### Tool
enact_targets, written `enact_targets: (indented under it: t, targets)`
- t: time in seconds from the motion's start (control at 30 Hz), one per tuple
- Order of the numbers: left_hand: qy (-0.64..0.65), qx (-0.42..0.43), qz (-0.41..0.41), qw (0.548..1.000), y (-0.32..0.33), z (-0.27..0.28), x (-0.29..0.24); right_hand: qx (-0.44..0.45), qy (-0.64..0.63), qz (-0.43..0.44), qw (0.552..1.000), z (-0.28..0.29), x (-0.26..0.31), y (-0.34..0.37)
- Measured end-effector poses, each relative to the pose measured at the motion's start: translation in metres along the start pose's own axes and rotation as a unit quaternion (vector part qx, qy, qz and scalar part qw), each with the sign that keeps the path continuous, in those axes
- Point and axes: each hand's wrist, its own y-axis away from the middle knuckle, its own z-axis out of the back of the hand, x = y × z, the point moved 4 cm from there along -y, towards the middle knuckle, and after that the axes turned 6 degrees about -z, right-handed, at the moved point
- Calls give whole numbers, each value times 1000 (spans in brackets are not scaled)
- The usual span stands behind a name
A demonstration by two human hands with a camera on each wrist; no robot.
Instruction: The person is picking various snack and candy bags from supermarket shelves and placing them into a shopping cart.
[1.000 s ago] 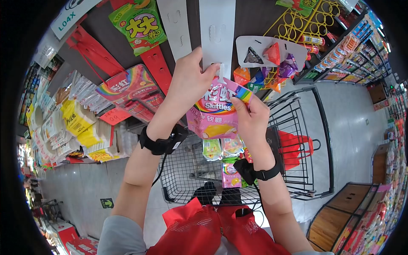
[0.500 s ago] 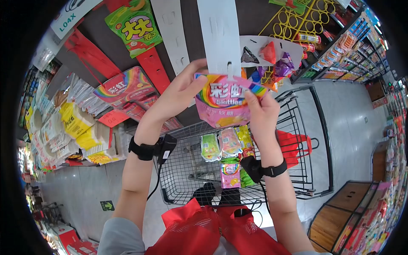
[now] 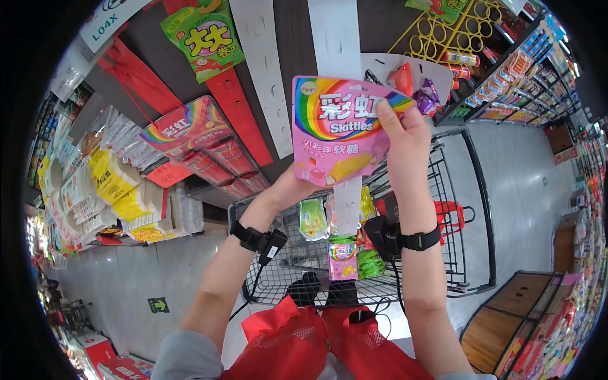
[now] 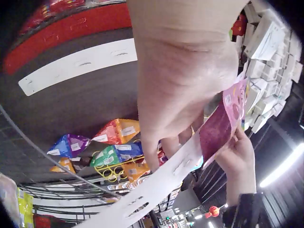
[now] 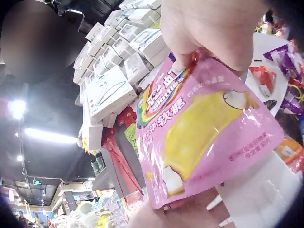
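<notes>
In the head view my right hand [image 3: 405, 133] pinches the upper right corner of a pink Skittles gummy candy pouch [image 3: 342, 149], thumb on its printed front. The pouch stands upright, facing me, before a white hanging strip [image 3: 335, 38] whose lower end shows beneath it. My left hand [image 3: 294, 187] is low behind the pouch's lower left, its fingertips hidden there. The left wrist view shows the left fingers [image 4: 152, 154] stretched out behind the slotted white strip [image 4: 183, 166]. In the right wrist view small white hooks stick out of the strip beside the left hand [image 5: 194, 211].
Beneath my arms stands a shopping cart [image 3: 272, 278] holding several candy packs [image 3: 313, 218]. A green candy bag [image 3: 202, 41] hangs at upper left, above a rainbow display [image 3: 187, 130]. Pyramid-shaped candies [image 3: 427, 95] hang at right by a yellow wire rack [image 3: 449, 28].
My left hand has moved from the pouch's top edge down behind its lower part. The right hand has moved up and right, and the pouch now stands higher and faces me more squarely.
</notes>
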Motion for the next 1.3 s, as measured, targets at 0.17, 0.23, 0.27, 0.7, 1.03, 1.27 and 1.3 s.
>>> enact_targets:
  t: [0.17,0.23,0.27,0.7,1.03,1.27,1.3]
  targets:
    - [-130,-204,-24,970,16,36,36,11,68,-15,997,24,-8,12]
    - [-105,-254,79,958,56,38,74,49,143,-70,986,44,-42,35]
    - [-116,-275,109,948,49,49,71,49,141,-71,986,52,-53,34]
    - [-286,-35,328,900,91,41,267,148,306,-385,858,174,-257,136]
    - [-553,217,72,801,157,98,413,472,495,-380,622,182,-369,197]
    - [-675,285,106,672,130,79,412,492,474,-287,671,186,-381,184]
    - [-691,316,68,646,126,69,412,494,474,-287,671,185,-379,181]
